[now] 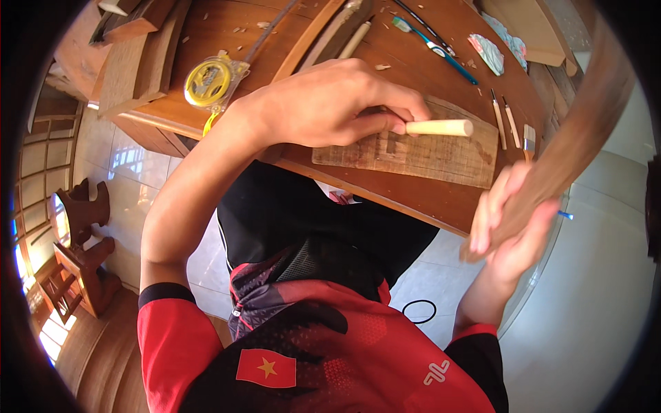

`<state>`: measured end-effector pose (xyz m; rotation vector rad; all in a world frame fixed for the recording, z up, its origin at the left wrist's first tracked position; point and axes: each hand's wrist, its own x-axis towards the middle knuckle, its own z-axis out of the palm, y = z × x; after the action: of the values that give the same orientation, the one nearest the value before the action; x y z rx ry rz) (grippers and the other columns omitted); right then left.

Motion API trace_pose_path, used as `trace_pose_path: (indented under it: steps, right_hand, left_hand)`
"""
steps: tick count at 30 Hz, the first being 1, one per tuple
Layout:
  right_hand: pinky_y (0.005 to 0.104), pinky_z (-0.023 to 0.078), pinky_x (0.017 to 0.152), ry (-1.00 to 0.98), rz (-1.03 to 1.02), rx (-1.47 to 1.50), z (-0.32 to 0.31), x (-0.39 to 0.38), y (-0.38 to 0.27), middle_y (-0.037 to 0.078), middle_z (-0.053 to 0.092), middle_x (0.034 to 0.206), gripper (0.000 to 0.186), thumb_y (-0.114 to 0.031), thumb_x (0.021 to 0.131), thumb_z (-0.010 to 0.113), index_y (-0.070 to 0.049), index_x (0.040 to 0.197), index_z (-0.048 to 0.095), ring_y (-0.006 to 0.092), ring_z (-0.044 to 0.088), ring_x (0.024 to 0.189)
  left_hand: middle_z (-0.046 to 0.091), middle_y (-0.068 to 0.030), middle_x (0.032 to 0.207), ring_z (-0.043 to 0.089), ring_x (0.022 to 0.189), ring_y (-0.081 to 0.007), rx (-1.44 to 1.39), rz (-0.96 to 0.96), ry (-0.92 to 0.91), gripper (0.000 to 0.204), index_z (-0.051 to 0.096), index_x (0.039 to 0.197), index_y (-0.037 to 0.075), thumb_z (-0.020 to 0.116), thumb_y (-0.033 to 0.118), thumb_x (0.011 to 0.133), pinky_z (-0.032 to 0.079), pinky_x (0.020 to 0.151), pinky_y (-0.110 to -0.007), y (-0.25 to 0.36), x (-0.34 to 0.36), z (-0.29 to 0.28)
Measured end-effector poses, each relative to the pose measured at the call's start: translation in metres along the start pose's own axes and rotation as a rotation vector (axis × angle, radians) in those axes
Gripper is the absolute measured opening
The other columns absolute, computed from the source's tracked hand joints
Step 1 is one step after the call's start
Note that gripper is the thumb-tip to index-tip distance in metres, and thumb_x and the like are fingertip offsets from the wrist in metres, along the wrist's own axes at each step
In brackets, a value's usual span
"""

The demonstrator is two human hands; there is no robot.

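My left hand (337,103) is closed on a tool with a pale round wooden handle (444,127), its far end hidden by my fingers, over a rough wooden board (441,165) lying at the front of the table (372,196). My right hand (509,213) grips a long, dark wooden bar (578,117), raised beside the table's right edge and blurred by motion. The bar slants up toward the upper right.
A yellow tape measure (206,82) and stacked wood pieces (138,69) sit at the left. Behind the board lie a teal toothbrush (451,62) and crumpled paper (485,51). Slim tools (500,127) and a brush (529,138) are at the right. Carved wooden furniture (82,282) stands left.
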<state>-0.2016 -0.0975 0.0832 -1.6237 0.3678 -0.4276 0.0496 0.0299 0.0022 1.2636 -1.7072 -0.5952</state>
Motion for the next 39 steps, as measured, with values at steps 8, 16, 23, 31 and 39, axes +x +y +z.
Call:
trace_pose_path:
  steps: [8, 16, 23, 31, 39]
  right_hand:
    - [0.023, 0.032, 0.041, 0.125, 0.233, -0.264, 0.005, -0.078, 0.009, 0.003, 0.05, 0.065, 0.046, -0.044, 0.108, 0.047, 0.001, 0.101, 0.053, 0.0073, 0.043, 0.043]
    - [0.0225, 0.033, 0.041, 0.175, 0.285, -0.191, 0.007, -0.089, 0.015, 0.004, 0.051, 0.065, 0.043, -0.04, 0.108, 0.044, 0.001, 0.101, 0.053, 0.0079, 0.045, 0.042]
    - [0.0224, 0.032, 0.04, 0.237, 0.244, -0.139, 0.006, -0.096, 0.014, 0.004, 0.05, 0.064, 0.045, -0.042, 0.108, 0.045, 0.001, 0.101, 0.053, 0.0081, 0.044, 0.042]
    - [0.0227, 0.032, 0.039, 0.362, 0.293, -0.1, 0.008, -0.1, 0.007, 0.004, 0.048, 0.064, 0.044, -0.044, 0.108, 0.043, -0.001, 0.099, 0.052, 0.0087, 0.043, 0.041]
    - [0.0218, 0.032, 0.039, 0.17, 0.412, -0.247, 0.0, -0.098, 0.012, 0.002, 0.046, 0.061, 0.042, -0.043, 0.109, 0.041, -0.002, 0.103, 0.052, 0.0079, 0.043, 0.04]
  left_hand:
    - [0.072, -0.0154, 0.099, 0.072, 0.093, -0.0323, 0.021, 0.067, -0.041, 0.029, 0.066, 0.116, -0.001, 0.062, -0.007, 0.088, 0.056, 0.083, -0.041, -0.007, 0.005, -0.002]
    - [0.072, -0.0157, 0.099, 0.071, 0.095, -0.0336, 0.037, 0.03, -0.062, 0.028, 0.067, 0.114, -0.001, 0.062, -0.008, 0.087, 0.056, 0.084, -0.041, -0.002, 0.008, -0.007]
    - [0.073, -0.0149, 0.1, 0.072, 0.095, -0.0328, 0.092, -0.032, -0.098, 0.028, 0.067, 0.114, 0.001, 0.064, -0.005, 0.087, 0.055, 0.081, -0.041, 0.001, 0.014, -0.006]
    - [0.075, -0.0128, 0.094, 0.072, 0.09, -0.0338, 0.208, -0.025, -0.132, 0.022, 0.069, 0.113, 0.006, 0.067, 0.005, 0.092, 0.053, 0.075, -0.044, 0.007, 0.022, -0.007]
    - [0.074, -0.0118, 0.085, 0.071, 0.083, -0.0345, 0.298, -0.058, -0.189, 0.015, 0.069, 0.107, 0.009, 0.067, 0.012, 0.092, 0.049, 0.07, -0.047, 0.012, 0.038, -0.009]
